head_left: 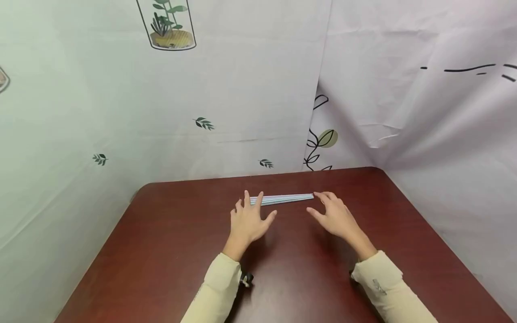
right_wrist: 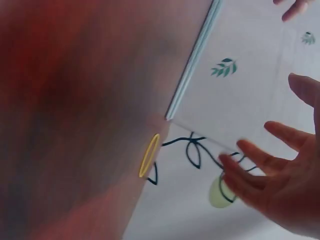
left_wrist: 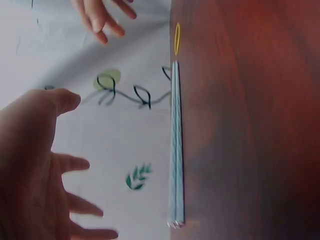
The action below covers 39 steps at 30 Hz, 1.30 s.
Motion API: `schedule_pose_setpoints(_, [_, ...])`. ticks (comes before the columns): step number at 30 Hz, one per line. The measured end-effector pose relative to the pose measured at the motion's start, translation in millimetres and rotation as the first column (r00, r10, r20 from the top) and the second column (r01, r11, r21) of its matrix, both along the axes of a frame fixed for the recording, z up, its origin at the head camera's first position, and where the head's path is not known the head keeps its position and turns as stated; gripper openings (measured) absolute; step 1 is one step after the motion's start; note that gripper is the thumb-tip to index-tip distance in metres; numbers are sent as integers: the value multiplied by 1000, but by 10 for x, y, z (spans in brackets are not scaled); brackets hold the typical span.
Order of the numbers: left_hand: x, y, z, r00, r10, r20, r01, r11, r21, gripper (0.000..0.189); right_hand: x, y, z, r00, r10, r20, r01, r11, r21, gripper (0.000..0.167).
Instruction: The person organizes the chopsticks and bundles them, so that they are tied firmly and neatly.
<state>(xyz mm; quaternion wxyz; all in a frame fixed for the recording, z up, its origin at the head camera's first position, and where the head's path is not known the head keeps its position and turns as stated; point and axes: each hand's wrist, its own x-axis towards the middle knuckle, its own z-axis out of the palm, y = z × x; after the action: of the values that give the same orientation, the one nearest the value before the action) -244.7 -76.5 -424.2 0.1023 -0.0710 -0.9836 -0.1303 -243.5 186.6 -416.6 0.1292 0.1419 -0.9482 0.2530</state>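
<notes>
Several slim pale-blue chopsticks (head_left: 284,198) lie side by side near the back of the table, their narrow ends to the right. Over their left end hovers my left hand (head_left: 248,222), fingers spread, holding nothing. My right hand (head_left: 337,217) is by their narrow tips, its fingers loosely bent and nothing in its grasp. Both wrist views show the chopsticks (left_wrist: 176,145) apart from the fingers. A yellow rubber band (left_wrist: 177,39) lies on the table just past the tips. It also shows in the right wrist view, but I cannot make it out in the head view.
The dark red wooden table (head_left: 161,251) has rounded back corners. White cloth (head_left: 242,89) printed with plants hangs behind it and along both sides. A small dark object (head_left: 247,280) is beside the left sleeve cuff.
</notes>
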Motion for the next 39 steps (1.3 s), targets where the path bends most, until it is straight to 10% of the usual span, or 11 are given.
schedule_pose_setpoints(9, [-379,-178,-116,993,-96,64,81,974,210,75,-579,41,-77,986,109,124,-75,965,-250,46])
schedule_pose_setpoints(22, [-827,-340,-370,977,-97,190,9,909,417,78,-1052,81,-345,959,46,280,21,973,-231,48])
schedule_pose_setpoints(39, [-912,-338,-403,983,-99,153,22,899,438,51,-1187,111,-427,952,-1,307,67,977,-205,32])
